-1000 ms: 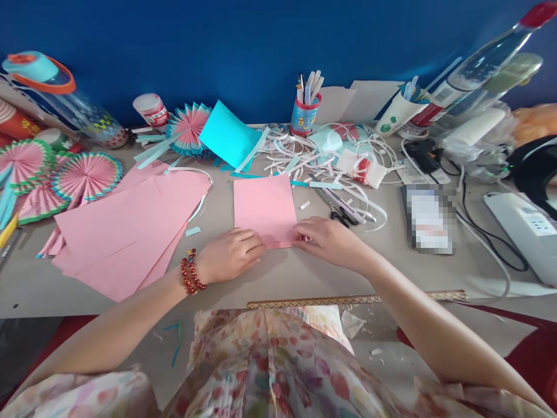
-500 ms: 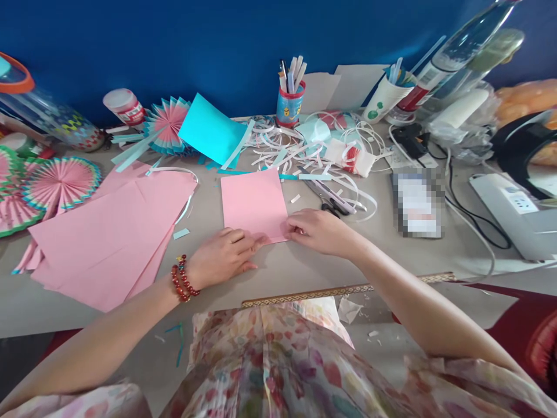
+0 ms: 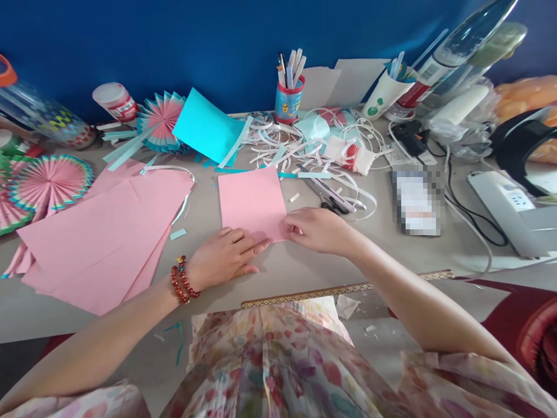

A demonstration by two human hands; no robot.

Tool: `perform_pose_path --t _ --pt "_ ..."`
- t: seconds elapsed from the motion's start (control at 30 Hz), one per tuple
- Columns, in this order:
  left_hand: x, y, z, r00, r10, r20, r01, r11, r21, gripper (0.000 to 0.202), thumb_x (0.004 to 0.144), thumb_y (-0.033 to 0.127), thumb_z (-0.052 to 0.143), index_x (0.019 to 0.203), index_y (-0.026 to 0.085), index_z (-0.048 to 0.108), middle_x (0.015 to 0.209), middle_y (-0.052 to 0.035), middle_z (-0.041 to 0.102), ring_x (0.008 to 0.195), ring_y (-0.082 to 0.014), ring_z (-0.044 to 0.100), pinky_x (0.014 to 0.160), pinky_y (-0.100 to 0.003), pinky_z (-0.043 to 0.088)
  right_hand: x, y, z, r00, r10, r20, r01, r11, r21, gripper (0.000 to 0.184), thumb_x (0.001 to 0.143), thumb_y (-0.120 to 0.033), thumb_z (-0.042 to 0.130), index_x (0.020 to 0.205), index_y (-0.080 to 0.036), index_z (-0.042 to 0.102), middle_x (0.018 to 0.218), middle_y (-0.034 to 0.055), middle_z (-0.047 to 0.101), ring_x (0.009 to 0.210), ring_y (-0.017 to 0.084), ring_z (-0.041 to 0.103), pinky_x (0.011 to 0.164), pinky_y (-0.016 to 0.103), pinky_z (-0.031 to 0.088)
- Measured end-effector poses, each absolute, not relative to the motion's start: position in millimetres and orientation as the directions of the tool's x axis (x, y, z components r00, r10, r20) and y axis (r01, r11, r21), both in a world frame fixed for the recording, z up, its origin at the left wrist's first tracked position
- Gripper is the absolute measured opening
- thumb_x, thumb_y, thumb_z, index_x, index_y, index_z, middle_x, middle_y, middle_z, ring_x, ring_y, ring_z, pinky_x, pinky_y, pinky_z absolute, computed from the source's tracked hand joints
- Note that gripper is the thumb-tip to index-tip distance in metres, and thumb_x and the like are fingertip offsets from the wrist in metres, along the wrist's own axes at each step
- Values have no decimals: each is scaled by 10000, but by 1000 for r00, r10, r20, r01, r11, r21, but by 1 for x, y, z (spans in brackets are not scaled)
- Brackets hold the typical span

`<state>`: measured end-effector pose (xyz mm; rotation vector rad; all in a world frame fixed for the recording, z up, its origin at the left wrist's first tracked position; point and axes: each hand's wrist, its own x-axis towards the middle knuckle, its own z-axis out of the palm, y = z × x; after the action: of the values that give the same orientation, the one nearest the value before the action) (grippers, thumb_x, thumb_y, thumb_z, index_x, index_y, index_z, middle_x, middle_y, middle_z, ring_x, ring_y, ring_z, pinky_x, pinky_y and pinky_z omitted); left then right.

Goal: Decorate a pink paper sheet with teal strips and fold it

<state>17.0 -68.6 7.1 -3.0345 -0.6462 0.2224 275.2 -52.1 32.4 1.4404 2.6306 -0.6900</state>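
Observation:
A pink sheet of paper (image 3: 252,197) lies flat on the table in front of me. Its near edge is partly covered by my left hand (image 3: 228,252), whose fingers stretch over the lower left part and press there. At the lower right corner, my right hand (image 3: 315,229) has its fingers curled, thumb and forefinger pinching the paper's edge. A pair of scissors (image 3: 334,203) and a grey-white utility knife (image 3: 333,194) lie just beyond my right hand. A larger stack of pink paper (image 3: 100,232) rests to the left of my left hand.
Folded paper fans (image 3: 51,181) sit at the left. A turquoise sheet (image 3: 209,128), tangled paper strips (image 3: 278,145) and a pen cup (image 3: 288,103) are along the back. To the right are a phone (image 3: 418,203), a power strip (image 3: 507,206) with cables, and a paper cup (image 3: 383,96).
The fingers of my left hand have straightened and slid slightly right along the paper's near edge. My right hand stays at the corner. The whole view has shifted a little.

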Motion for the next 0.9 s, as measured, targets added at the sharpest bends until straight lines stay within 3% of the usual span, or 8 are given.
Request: perform_pose_path --t 0.23,0.43,0.7,0.9 --pt "17 -68 7 900 418 -124 415 -908 -54 655 943 541 493 1488 210 347 1134 -89 614 1008 -237 488 831 -357 359 273 -51 34 -518 788 -333 852 440 -284 163 888 -198 489 875 -194 652 966 43 707 841 165 625 670 244 334" --pt "17 -69 7 894 431 -123 428 -902 -45 650 938 543 499 1487 229 348 1150 -96 606 1030 -239 486 848 -352 362 276 -51 33 -557 775 -299 823 467 -323 141 881 -180 495 859 -188 634 919 38 699 824 162 605 675 246 324" --pt "17 -69 6 891 437 -125 435 -899 -47 649 923 556 517 1468 235 372 1140 -86 599 1021 -240 481 838 -354 364 275 -56 28 -502 825 -260 858 435 -274 112 876 -228 538 805 -182 613 829 29 673 761 162 579 622 261 273" --pt "16 -69 4 896 434 -93 435 -900 -15 635 928 549 507 1465 237 374 1207 -79 578 1045 -235 471 871 -368 375 289 -62 23 -514 847 -135 815 433 -385 131 900 -263 549 821 -187 622 796 15 651 725 149 572 653 253 358"
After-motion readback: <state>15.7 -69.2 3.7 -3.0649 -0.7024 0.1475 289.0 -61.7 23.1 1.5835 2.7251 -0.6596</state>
